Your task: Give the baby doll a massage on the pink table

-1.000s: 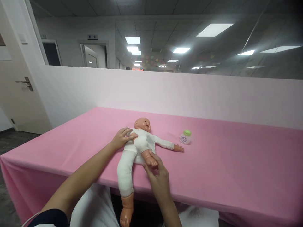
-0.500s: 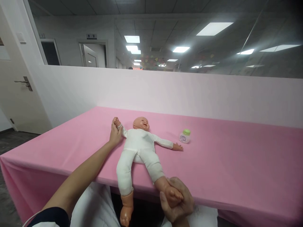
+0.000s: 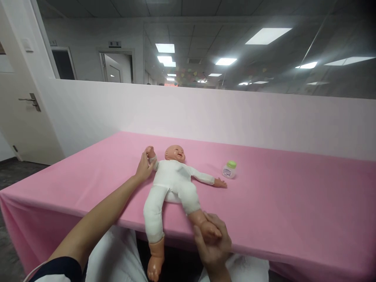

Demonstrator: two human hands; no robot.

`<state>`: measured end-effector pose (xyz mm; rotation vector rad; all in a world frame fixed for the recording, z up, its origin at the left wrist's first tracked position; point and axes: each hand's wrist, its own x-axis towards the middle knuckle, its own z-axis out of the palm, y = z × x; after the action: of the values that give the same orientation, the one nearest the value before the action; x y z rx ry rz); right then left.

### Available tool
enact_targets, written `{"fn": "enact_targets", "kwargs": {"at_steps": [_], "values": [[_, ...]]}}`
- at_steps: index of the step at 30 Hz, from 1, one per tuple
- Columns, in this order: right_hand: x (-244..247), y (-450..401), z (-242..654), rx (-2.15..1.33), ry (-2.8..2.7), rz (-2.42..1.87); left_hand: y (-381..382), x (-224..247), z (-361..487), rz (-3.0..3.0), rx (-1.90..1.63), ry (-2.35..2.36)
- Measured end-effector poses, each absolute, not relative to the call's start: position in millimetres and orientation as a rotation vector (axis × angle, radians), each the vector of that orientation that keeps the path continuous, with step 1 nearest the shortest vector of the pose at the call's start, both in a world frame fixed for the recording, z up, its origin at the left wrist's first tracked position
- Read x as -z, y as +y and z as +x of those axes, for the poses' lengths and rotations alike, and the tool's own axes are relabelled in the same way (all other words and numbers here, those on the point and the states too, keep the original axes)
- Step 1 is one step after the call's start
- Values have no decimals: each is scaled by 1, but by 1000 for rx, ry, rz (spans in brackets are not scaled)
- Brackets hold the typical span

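From where I stand, the right hand [image 3: 216, 246] wraps a foot [image 3: 210, 232] of the doll [image 3: 174, 176], thumb on one side, fingers on the other, seemingly to steer the leg. The left hand [image 3: 143, 168] closes around the wrist [image 3: 151, 153], likely to steady that arm. The doll lies face up on the pink cloth [image 3: 282, 203], its other leg [image 3: 154, 213] over the near edge, perhaps for easy reach. A green-lidded jar [image 3: 229, 171] stands near its free arm [image 3: 204, 178], clear of both grips.
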<state>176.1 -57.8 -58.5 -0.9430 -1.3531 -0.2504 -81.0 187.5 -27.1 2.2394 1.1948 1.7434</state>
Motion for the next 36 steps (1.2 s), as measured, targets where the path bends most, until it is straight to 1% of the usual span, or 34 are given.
{"fn": "enact_targets", "kwargs": {"at_steps": [4,8,11,14,18,21,24,27,31,33,36], "values": [[27,-40,157,42,-1367,-1057,172,20,-77,2716,-1519,1098],[13,-23,140,-23,-1424,-1118,169,16,-74,3054,-1473,954],[10,-16,133,-64,-1463,-1148,171,15,-74,3191,-1480,846],[8,-17,131,-46,-1473,-1154,173,18,-75,3171,-1477,854],[11,-31,137,106,-1412,-1055,180,26,-76,2813,-1592,1045],[21,-48,148,275,-1394,-929,189,28,-79,2336,-1711,1175],[35,-65,161,522,-1419,-833,197,26,-83,1863,-1814,1245],[49,-79,171,685,-1440,-777,202,23,-88,1437,-1802,1393],[82,-89,173,608,-1438,-831,205,20,-94,1042,-1633,1635],[105,-94,171,632,-1308,-958,207,19,-98,1010,-1611,1667],[138,-100,166,584,-1265,-1169,208,18,-103,1008,-1616,1692]]}}
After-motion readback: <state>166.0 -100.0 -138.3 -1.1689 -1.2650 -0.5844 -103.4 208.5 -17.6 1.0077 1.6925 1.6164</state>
